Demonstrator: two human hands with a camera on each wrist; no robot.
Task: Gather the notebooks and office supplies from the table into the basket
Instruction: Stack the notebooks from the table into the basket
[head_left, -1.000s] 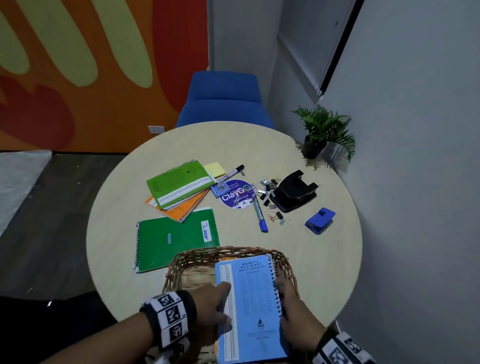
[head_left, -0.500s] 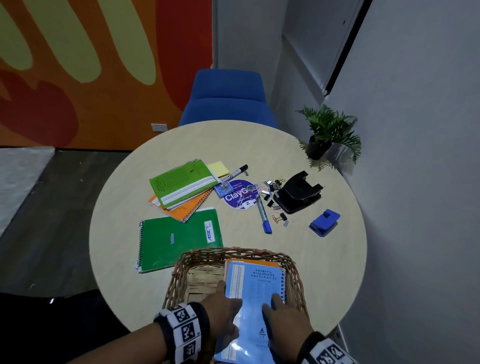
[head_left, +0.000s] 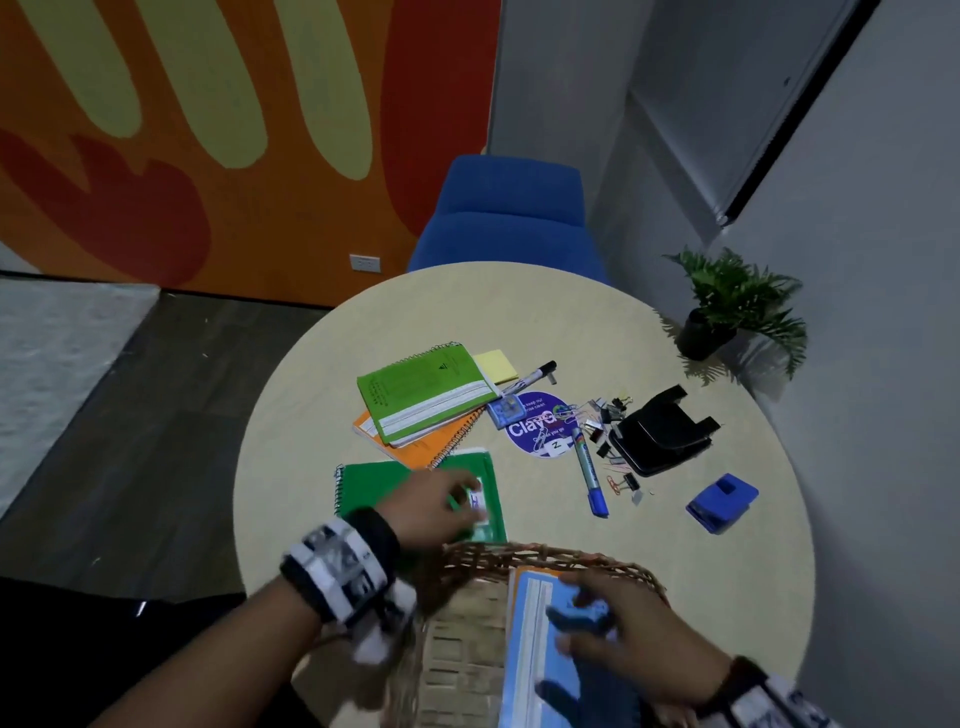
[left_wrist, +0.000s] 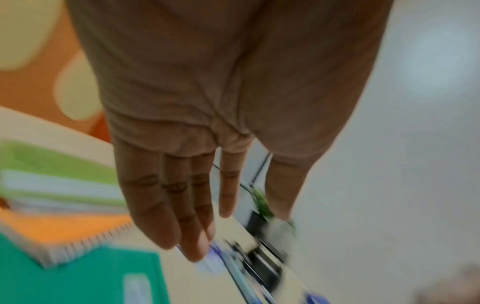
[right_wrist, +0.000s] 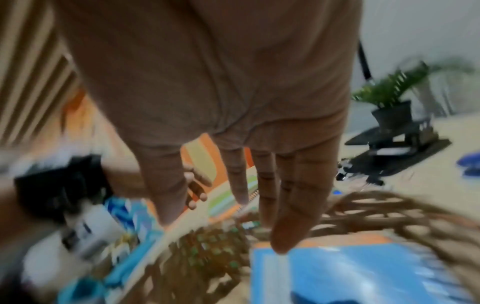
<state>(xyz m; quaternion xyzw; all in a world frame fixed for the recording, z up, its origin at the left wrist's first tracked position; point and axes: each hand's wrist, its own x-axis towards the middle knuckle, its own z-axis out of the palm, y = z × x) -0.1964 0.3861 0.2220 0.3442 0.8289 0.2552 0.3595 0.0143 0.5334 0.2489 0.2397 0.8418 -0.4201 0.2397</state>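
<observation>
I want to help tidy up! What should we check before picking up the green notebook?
1. Left hand empty, fingers straight: ok.
2. Left hand over the dark green notebook: ok.
3. Notebook gripped: not ok, not yet.
4. Nothing lying on it: cannot tell, the hand hides part.
5. Room in the wicker basket beside the blue notebook: ok.
6. Right hand out of the way: not ok, it hovers over the basket.
</observation>
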